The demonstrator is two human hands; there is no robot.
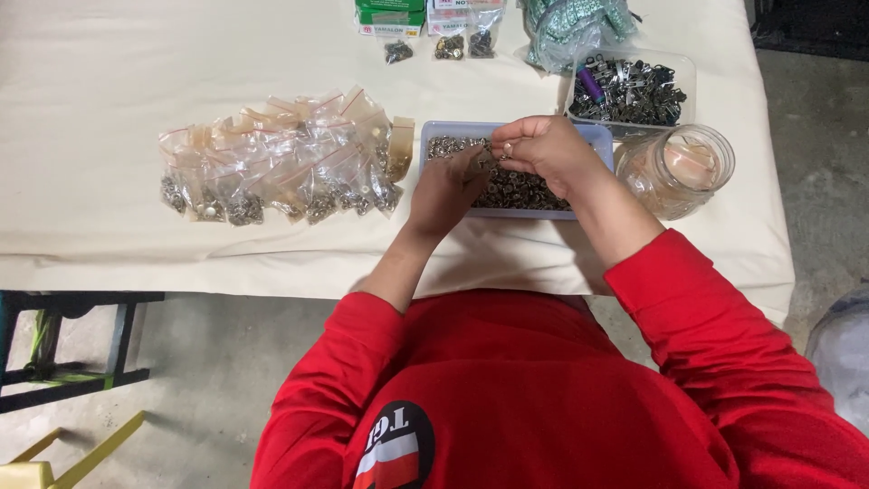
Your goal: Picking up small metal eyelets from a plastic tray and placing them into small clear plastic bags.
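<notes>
A pale blue tray [601,136] full of small silver metal fasteners stands on the cream-covered table. Both hands are over it. My left hand [445,188] hovers above the tray's left half, fingers pinched on a small metal piece. My right hand [543,149] is curled above the tray's middle, its fingertips meeting the left hand's and pinching small metal pieces too. The pieces between the fingers are too small to make out. A spread of small clear zip bags [290,158] with metal parts in them lies left of the tray.
A clear glass jar [679,167] stands right of the tray. Behind it a clear box [629,91] holds dark metal parts. Green boxes [389,14], small bags and a patterned bag [570,27] lie at the far edge. A dark stool [72,349] is at the lower left.
</notes>
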